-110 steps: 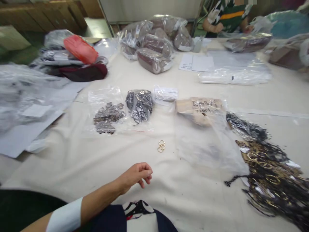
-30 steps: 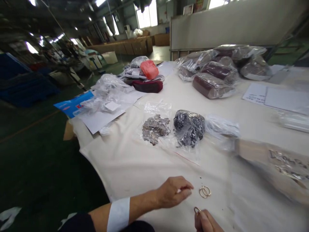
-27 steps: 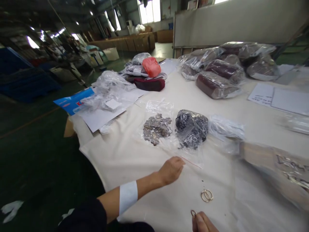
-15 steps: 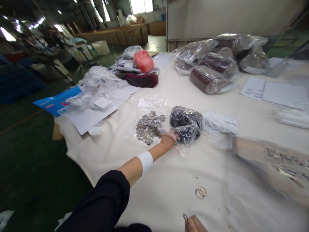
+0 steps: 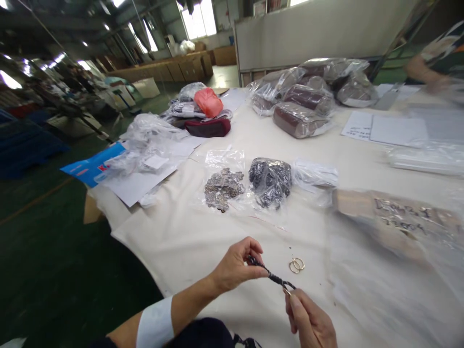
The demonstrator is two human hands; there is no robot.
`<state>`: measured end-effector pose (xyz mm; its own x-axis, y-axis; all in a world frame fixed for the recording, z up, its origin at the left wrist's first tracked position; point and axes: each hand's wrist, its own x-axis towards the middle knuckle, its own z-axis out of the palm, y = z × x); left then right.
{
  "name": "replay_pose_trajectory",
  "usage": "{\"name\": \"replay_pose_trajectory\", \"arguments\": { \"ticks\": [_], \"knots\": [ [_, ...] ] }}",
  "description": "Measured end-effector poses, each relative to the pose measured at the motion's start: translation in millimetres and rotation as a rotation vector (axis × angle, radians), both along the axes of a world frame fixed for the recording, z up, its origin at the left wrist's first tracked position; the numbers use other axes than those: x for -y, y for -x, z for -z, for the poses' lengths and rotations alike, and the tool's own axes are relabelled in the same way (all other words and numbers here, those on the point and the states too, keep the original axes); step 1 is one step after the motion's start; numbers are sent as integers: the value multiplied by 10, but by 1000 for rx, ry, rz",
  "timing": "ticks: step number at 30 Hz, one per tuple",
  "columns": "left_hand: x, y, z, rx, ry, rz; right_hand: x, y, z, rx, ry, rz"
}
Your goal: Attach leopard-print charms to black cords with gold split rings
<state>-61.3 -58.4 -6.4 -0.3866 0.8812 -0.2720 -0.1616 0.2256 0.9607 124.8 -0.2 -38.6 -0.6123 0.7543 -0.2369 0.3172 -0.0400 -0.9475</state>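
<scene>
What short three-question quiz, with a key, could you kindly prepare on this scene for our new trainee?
1. Multiple choice: How many loose gold rings lie on the pale cloth beyond the right hand?
A) one
B) two
C) four

2. True or false: The left hand is holding the red bundle.

3. Fill the gap: As the wearer sees it, the clear bag with black contents lies to the ___ of the clear bag with brownish pieces.

Key
1: B, two, overlapping each other.
2: False, it holds a black braided cord.
3: right.
</scene>
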Motion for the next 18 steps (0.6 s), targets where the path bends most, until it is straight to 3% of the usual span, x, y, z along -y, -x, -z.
{"name": "replay_pose_trajectory", "arguments": {
  "ticks": [4,8,13,18],
  "knots": [
    [-10,-341,-135,296,-157,-152,131,89,-92,-97,22,-29],
    [-34,-492,-154,466,-123,-282,239,11,-124,-139,46,-25],
    [12,-534,-134,619,-6,-215,86,-155,-247,-6,-78,116],
    [62,-609,-186,610,36,-108,7,-127,-274,6,-300,53]
  ]
}}
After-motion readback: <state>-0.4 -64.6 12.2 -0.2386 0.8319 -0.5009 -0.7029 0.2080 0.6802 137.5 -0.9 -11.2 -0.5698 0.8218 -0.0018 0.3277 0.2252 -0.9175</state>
